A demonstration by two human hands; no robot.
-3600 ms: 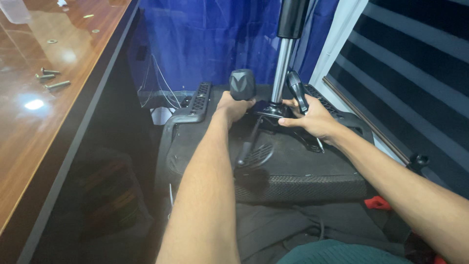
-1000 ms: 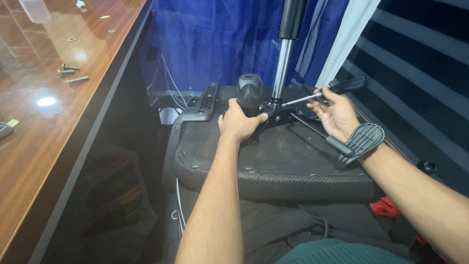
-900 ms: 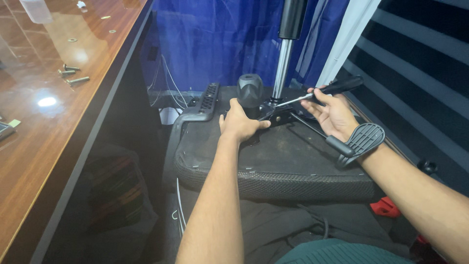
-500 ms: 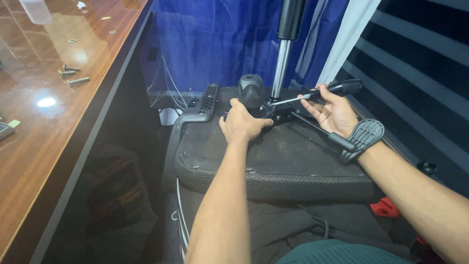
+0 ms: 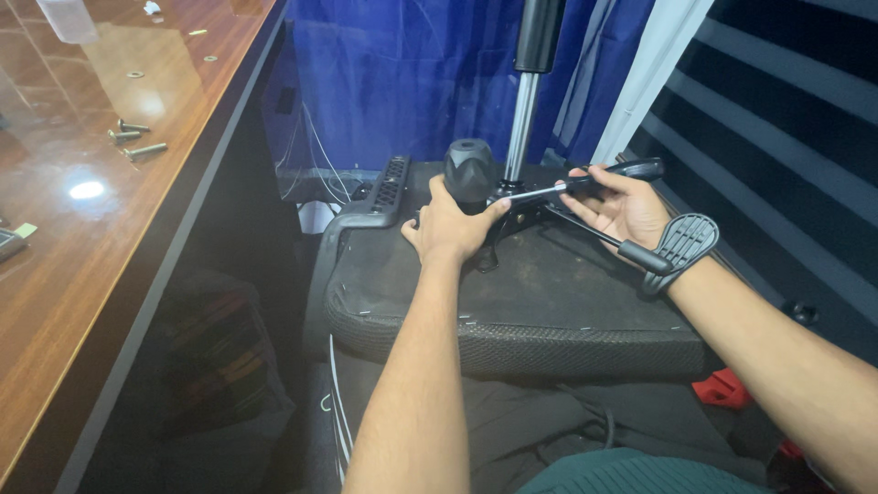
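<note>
the person is leaning over an upturned office chair seat (image 5: 549,302), its black underside facing up and sitting just beside the wooden desk (image 5: 82,210). the left hand (image 5: 448,229) is pressing down on the metal mechanism plate (image 5: 517,215) at the seat's centre, fingers curling against the base of the black knob (image 5: 470,170), gripping there rather than hanging loose. the right hand (image 5: 626,206) is clenching the black handle of a screwdriver (image 5: 585,183), its shaft lying almost level and its tip pointing into the plate near the foot of the chrome gas cylinder (image 5: 521,110), which is standing upright. a paddle lever (image 5: 672,247) is jutting out under the right wrist. a few bolts (image 5: 133,139) are lying on the desk, well apart from the chair.
</note>
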